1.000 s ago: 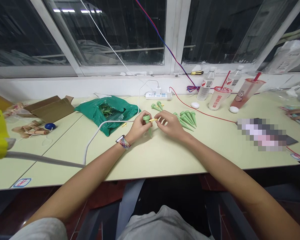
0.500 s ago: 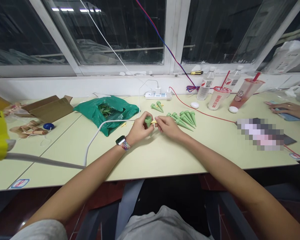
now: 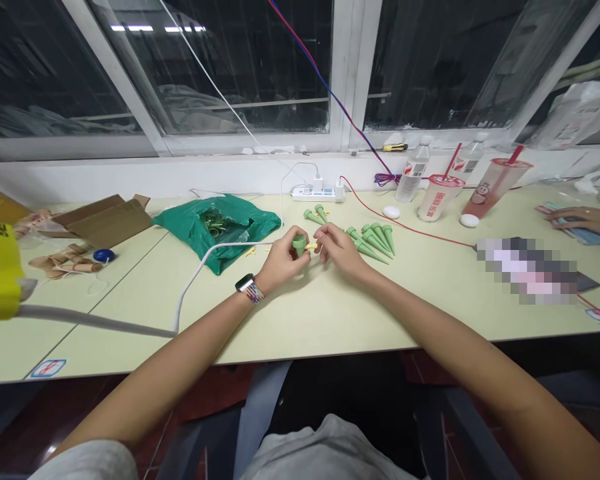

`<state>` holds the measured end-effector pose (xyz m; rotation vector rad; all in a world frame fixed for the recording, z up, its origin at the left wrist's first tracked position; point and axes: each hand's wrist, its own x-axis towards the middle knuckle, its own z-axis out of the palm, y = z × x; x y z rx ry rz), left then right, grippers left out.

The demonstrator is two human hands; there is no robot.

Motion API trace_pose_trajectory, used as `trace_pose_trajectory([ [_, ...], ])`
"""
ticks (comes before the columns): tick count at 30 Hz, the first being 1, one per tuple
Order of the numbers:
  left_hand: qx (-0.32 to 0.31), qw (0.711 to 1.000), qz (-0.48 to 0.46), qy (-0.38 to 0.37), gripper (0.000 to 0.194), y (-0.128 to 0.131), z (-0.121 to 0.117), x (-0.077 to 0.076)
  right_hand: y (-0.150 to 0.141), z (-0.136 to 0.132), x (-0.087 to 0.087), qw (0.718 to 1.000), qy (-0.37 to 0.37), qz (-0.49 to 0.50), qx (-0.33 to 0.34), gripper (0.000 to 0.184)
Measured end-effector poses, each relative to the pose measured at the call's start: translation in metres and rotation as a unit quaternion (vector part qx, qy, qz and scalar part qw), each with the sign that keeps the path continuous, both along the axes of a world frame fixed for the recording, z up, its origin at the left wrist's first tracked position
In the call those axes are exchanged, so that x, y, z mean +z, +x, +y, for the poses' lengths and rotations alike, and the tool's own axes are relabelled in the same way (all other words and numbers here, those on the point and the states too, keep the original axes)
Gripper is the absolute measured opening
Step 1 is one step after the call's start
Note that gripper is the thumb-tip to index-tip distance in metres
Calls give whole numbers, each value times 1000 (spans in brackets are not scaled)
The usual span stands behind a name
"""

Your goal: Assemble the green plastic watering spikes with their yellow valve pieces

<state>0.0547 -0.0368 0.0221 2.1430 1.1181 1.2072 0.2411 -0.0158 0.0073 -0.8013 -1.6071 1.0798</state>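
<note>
In the head view, there it was: a pale-green, cone-shaped plastic spike (image 3: 299, 245), gripped by the left hand (image 3: 280, 260) above the bench (image 3: 300, 327), wide head up, its tapering body mostly masked by fingers. And here was the relation that counted: a small, slim yellow plastic piece (image 3: 311, 246) jutted from beside that head, its long axis running roughly sideways, straight at the right hand (image 3: 344, 250)! That hand, fingers curled, was nearer the free end, right at it; whether the fingertips pinched it or only hovered, one couldn't tell. Just beyond the right hand, a cluster of matching green cone-shaped spikes (image 3: 375, 240) lay on the bench.
</note>
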Motion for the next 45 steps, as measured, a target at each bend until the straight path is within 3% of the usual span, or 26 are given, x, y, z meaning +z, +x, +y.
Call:
trace_pose_trajectory([
  [3, 8, 1000, -18, -3, 20, 0, 2, 0, 0, 1, 1, 998, -8, 45, 33, 20],
  [8, 12, 999, -25, 18, 21, -2, 3, 0, 0, -1, 6, 999, 24, 24, 26, 23],
  [17, 13, 999, 5, 34, 24, -1, -2, 1, 0, 1, 2, 993, -97, -33, 65, 60],
  [22, 15, 999, -15, 31, 22, -1, -1, 1, -1, 0, 0, 998, -68, -2, 13, 47],
  [26, 15, 999, -34, 22, 22, 1, 0, 3, -1, -2, 4, 998, -19, 54, 37, 28],
  [31, 18, 998, -54, 15, 20, 1, 0, 4, -1, -5, 8, 998, 20, 45, 38, 31],
  [39, 6, 999, -13, 29, 23, 1, -4, 4, 1, 0, 4, 996, -56, -4, 72, 53],
  [45, 12, 1000, -6, 28, 22, 1, -4, 3, 1, -1, 3, 1000, -25, -10, 11, 47],
])
